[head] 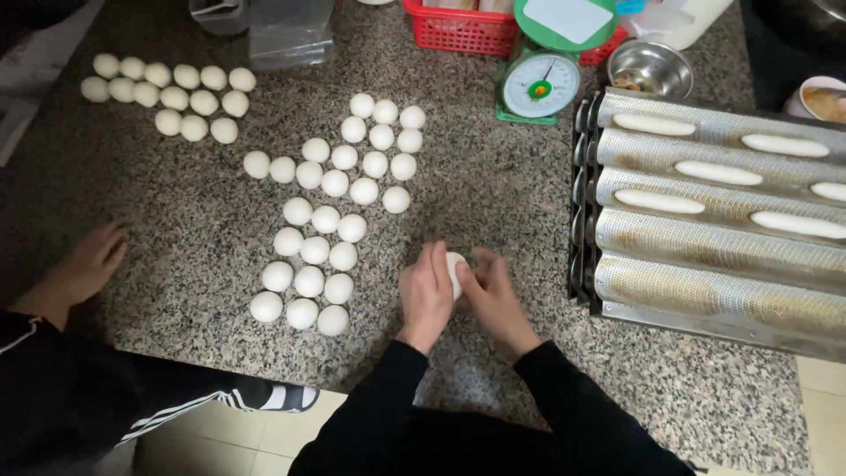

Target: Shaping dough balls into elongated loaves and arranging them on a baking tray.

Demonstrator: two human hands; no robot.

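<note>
My left hand and my right hand press together on a piece of white dough on the speckled granite counter. Only a sliver of the dough shows between my fingers. Several round white dough balls lie in rows just left of my hands, with more further back. To my right stands a perforated metal baguette tray holding several long shaped dough pieces.
Another person's hand rests on the counter at the left, in a black striped sleeve. A further group of dough balls lies at far left. A green kitchen scale, red basket and steel bowl stand at the back.
</note>
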